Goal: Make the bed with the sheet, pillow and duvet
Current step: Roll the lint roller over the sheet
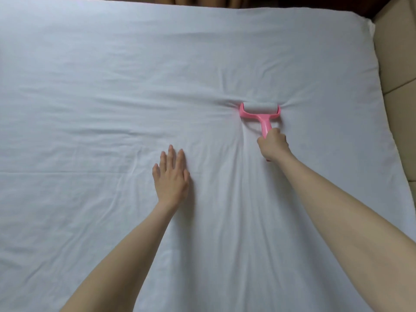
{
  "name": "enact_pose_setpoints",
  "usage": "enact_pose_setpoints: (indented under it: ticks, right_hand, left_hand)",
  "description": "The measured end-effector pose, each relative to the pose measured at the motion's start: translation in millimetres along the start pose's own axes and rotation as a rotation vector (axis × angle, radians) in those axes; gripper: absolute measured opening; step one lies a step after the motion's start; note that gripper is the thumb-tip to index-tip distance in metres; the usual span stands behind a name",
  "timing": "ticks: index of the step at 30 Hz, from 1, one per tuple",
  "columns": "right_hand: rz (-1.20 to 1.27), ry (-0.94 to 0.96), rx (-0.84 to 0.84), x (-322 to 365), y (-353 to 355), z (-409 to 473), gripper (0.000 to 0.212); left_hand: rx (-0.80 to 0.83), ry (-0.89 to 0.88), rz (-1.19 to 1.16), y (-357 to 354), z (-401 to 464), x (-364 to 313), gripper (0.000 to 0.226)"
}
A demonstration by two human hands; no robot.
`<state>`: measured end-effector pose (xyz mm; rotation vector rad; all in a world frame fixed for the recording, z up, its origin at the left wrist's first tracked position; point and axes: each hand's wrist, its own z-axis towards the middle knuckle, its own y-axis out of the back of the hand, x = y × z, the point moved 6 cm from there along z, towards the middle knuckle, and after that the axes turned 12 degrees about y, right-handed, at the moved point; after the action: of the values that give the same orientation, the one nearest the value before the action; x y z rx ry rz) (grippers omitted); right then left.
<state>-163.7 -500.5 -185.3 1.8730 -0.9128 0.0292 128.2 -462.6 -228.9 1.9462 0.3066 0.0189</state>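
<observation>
White sheet [112, 97]: spread over bed, creased. Left hand [170, 176] flat on it, fingers straight. Right hand [273, 143] grips pink lint roller [260, 111], pressed into sheet just beyond.

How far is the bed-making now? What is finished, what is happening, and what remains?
Done: the white sheet is spread over the mattress, with some wrinkles. In hand: the right hand grips a pink lint roller pressed onto the sheet, and the left hand rests flat on it. Left: no pillow or duvet is in view.

White sheet [112, 97], pink lint roller [261, 113], beige headboard [396, 64].
</observation>
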Motion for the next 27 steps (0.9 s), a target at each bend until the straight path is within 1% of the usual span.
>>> enact_pose_setpoints:
  ticks: [4,8,11,15,18,22,24,27]
  right_hand:
    - [0.006,0.047,-0.033,20,13,45,0.038]
    - [0.013,0.077,-0.057,30,19,67,0.038]
    - [0.006,0.093,-0.064,25,13,57,0.035]
    - [0.018,0.08,-0.052,3,-5,16,0.029]
    - [-0.002,0.06,-0.027,-19,-19,-21,0.021]
    - [-0.033,0.05,0.001,-34,-26,-52,0.018]
    - [-0.028,0.043,0.007,-33,-25,-50,0.019]
    - [-0.025,0.046,0.008,-23,-20,-26,0.024]
  left_hand:
    - [0.08,-0.015,0.007,-9,40,-19,0.06]
    - [0.06,-0.012,0.038,-20,47,-19,0.061]
    - [0.079,-0.008,0.051,-21,49,-20,0.063]
    - [0.09,-0.009,0.029,-18,49,-21,0.064]
    - [0.069,-0.005,0.01,-17,47,-20,0.064]
    - [0.004,-0.006,-0.04,-15,44,-20,0.066]
    - [-0.044,-0.003,-0.038,-16,42,-19,0.07]
    - [-0.113,0.013,-0.043,-16,42,-17,0.067]
